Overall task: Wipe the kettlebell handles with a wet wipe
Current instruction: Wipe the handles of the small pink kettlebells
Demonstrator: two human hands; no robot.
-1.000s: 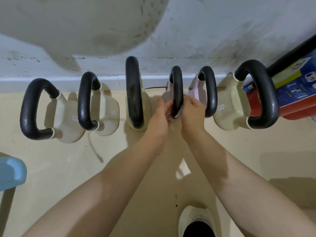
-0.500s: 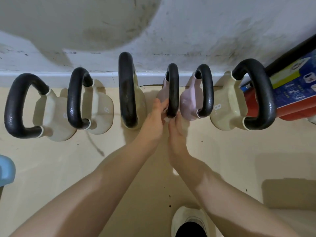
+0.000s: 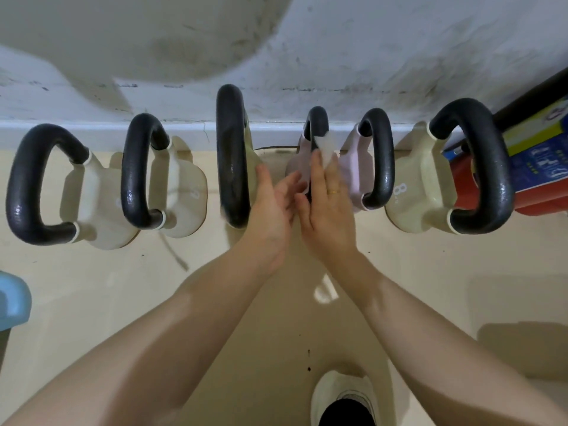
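Several kettlebells with black handles stand in a row along the wall. My right hand (image 3: 327,207) presses a white wet wipe (image 3: 326,148) against the black handle (image 3: 316,121) of the small pink kettlebell (image 3: 297,167) in the middle. My left hand (image 3: 272,204) is just left of it, fingers spread, touching the lower part of that handle; the hands hide that part. A second pink kettlebell (image 3: 353,167) stands right beside it. Cream kettlebells (image 3: 98,192) (image 3: 421,186) flank them.
A white skirting (image 3: 190,130) and a stained wall run behind the row. A red and blue object (image 3: 534,173) lies at the far right. A blue stool edge (image 3: 13,305) shows at left. My white shoe (image 3: 338,392) is on the beige floor (image 3: 123,287).
My right hand has slid up the pink kettlebell's handle with the wipe, from its lower end toward the top. My left hand stayed by the lower part and opened its fingers.
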